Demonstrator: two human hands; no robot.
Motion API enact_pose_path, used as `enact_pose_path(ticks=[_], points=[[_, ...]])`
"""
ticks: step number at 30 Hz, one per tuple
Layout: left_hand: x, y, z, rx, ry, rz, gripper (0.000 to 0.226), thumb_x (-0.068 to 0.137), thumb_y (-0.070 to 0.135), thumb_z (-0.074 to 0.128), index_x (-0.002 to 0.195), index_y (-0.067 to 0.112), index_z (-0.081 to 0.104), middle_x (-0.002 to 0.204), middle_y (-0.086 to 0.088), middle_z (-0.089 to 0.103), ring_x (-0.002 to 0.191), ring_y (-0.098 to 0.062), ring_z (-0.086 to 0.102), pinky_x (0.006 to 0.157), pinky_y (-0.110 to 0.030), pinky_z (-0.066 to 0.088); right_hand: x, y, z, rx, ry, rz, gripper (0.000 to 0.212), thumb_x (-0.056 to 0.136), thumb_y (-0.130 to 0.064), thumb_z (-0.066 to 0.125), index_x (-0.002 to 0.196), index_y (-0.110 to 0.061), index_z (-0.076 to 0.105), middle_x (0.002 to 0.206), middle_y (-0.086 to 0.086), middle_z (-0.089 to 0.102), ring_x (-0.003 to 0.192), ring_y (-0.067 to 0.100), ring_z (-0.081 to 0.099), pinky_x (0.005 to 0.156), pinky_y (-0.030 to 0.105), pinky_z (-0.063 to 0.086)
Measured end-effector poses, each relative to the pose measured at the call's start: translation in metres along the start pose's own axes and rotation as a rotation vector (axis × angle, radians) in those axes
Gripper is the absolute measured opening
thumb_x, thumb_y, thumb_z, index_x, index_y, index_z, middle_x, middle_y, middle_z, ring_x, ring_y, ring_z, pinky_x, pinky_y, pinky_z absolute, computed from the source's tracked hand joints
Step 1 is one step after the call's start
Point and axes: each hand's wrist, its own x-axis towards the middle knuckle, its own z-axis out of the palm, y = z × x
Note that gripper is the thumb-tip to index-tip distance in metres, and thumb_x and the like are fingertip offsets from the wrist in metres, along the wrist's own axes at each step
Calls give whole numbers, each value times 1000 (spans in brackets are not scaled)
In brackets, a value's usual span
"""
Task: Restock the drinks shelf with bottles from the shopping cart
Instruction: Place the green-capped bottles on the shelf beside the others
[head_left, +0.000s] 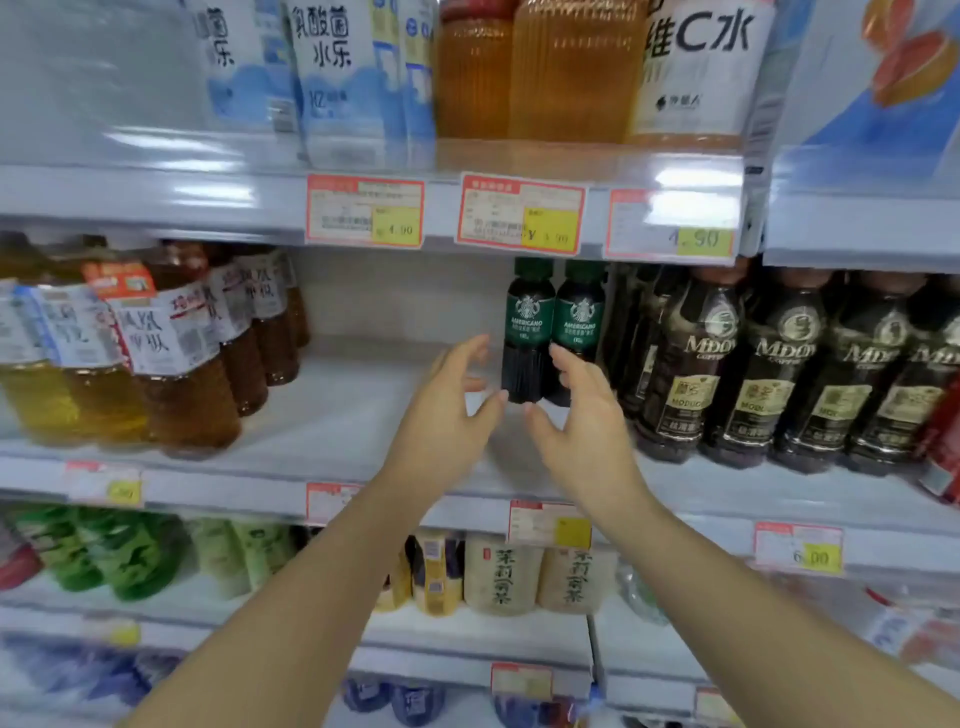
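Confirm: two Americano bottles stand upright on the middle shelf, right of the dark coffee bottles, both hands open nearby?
Wrong side: the head view shows the Americano bottles left of the dark coffee bottles. The rest holds: upright on the middle shelf, left hand and right hand open nearby.

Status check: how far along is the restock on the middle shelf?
Done: two green-labelled coffee bottles stand side by side on the middle shelf. In hand: nothing; left hand and right hand are open right by them. Left: the bare stretch to their left looks unfilled; the cart is out of view.
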Motion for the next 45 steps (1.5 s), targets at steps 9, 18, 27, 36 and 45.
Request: enact_pose_path(ticks=[9, 18, 27, 36, 45], points=[[-190, -73, -91, 133, 482, -317, 26, 94, 13, 50, 116, 26, 55, 103, 13, 62, 90, 2, 59, 69, -8, 44, -91, -80, 122, 224, -527, -313, 20, 89, -13, 56, 106, -19, 65, 98, -6, 61, 81, 6, 56, 75, 19, 46], [-413, -148, -126, 243, 828, -923, 32, 89, 1, 53, 101, 30, 60, 92, 16, 63, 86, 13, 56, 73, -2, 39, -234, -89, 288, 291, -1117, -242, 18, 87, -6, 58, 103, -11, 66, 100, 5, 68, 89, 19, 63, 80, 30, 51], [-561, -266, -115, 229, 763, -1413, 23, 92, 14, 54, 111, 26, 57, 106, 6, 62, 93, -8, 59, 83, -28, 48, -357, -63, 452, 147, -1489, -256, 21, 86, -10, 58, 106, -15, 64, 96, -3, 63, 89, 13, 59, 82, 29, 49], [-595, -411, -130, 181, 662, -1598, 61, 89, 13, 54, 143, 18, 28, 145, -5, 25, 123, -21, 44, 91, -19, 32, -434, -23, 608, -46, -1556, -460, 49, 87, -14, 56, 134, -18, 44, 138, 2, 41, 124, 20, 43, 99, 31, 37], [-621, -459, -116, 320, 569, -1684, 91, 79, 13, 66, 147, 32, 8, 153, -7, -3, 101, -32, 57, 72, -34, 47, -456, -12, 655, -182, -1502, -757, 53, 89, -30, 56, 138, -25, 36, 138, -2, 41, 113, 24, 52, 77, 32, 43]])
